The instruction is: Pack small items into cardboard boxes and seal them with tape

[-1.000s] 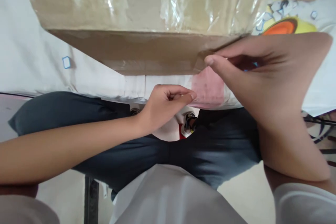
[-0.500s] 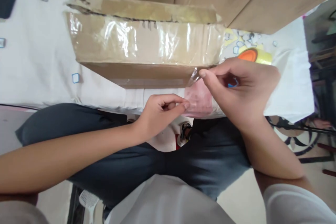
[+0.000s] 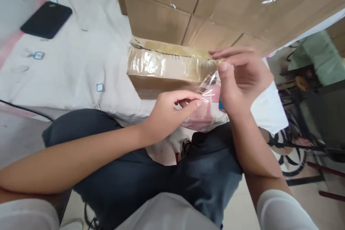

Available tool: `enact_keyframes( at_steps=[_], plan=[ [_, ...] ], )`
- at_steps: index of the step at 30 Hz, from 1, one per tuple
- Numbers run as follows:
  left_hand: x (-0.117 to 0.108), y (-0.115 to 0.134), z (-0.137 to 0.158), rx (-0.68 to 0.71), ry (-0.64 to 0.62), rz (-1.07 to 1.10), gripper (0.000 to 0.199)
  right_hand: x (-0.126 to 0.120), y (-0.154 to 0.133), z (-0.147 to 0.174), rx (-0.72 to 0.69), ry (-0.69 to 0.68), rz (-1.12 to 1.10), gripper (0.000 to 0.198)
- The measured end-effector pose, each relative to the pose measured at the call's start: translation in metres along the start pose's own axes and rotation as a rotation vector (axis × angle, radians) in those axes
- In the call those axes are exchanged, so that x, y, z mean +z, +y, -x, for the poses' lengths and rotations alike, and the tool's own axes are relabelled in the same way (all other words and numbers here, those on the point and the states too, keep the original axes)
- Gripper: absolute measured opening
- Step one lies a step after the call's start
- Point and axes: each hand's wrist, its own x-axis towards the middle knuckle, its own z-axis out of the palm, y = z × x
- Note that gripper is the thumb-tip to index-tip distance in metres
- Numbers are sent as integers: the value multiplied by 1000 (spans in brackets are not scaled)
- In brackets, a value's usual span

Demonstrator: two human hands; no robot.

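A thin piece of clear plastic film point(image 3: 208, 94) stretches between my two hands; whether it is a bag or a loose sheet I cannot tell. My left hand point(image 3: 175, 113) pinches its lower left edge between thumb and fingertips. The upper end is gripped by my right hand point(image 3: 244, 79), thumb against index finger, the other fingers loosely curled. A pink patch point(image 3: 198, 118) shows through and below the film at the table edge. Behind my hands stands a long cardboard box point(image 3: 164, 86) covered in shiny tape, with a dark line along its top.
Large taped cartons point(image 3: 223, 7) rise behind the box. On the white cloth point(image 3: 72, 68) at left lie a black flat pouch-like object point(image 3: 47, 19) and small blue-edged squares point(image 3: 99, 87). A blue object point(image 3: 221, 105) peeks out beside my right wrist. My legs are under the table edge.
The view has swung, bringing more cartons and the black object into sight. My right hand has turned and opened its outer fingers; more of the film now shows stretched between my hands.
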Motion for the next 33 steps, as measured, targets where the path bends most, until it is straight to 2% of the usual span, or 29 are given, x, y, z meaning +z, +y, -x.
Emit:
enact_keyframes(
  at_steps=[3,7,9,15,18,22,28,33],
  plan=[
    [-3,4,-1,15,49,52,23,8,-5,-16,13,-24,-48,23],
    [-11,9,-8,-11,137,149,54,21,-1,-42,-34,-77,-95,34],
    [-16,11,-13,-10,203,186,61,31,5,-55,-16,-121,-130,35],
    [-31,9,-24,-9,307,174,43,65,23,-79,121,-308,-166,38],
    [-37,7,-26,5,314,138,44,76,26,-80,171,-320,-140,40],
    [-46,7,-24,-37,265,100,40,82,26,-76,158,-337,-23,38],
    [-53,9,-23,0,208,25,34,86,28,-75,74,-423,164,31],
    [-52,8,-24,21,189,-69,31,89,30,-70,117,-481,228,20]
  ],
)
